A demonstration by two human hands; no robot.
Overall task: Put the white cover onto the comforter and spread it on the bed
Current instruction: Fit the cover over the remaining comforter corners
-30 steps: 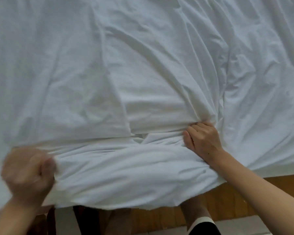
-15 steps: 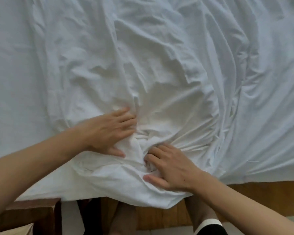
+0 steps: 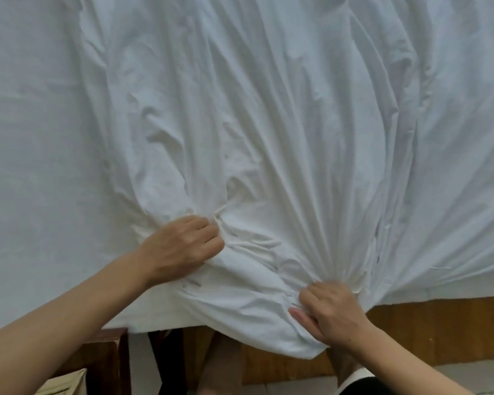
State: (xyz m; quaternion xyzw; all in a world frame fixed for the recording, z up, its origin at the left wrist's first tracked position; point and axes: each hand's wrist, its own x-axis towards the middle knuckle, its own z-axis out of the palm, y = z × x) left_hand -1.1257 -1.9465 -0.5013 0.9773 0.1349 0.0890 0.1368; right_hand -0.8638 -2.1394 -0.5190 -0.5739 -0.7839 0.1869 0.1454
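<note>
A: Right hand (image 3: 332, 312) bunches the white cover (image 3: 268, 155) at the bed (image 3: 439, 332) edge, fingertips buried in folds.
B: Left hand (image 3: 183, 246) grips gathered cloth too. Cover fans away in creases; comforter can't be made out.

white cover (image 3: 268, 132) crumpled across bed, folds gathered into bunch at near edge

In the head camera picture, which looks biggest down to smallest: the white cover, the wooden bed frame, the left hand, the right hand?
1. white cover, fills most of the view
2. wooden bed frame
3. left hand and right hand: look alike, so unranked.
</note>
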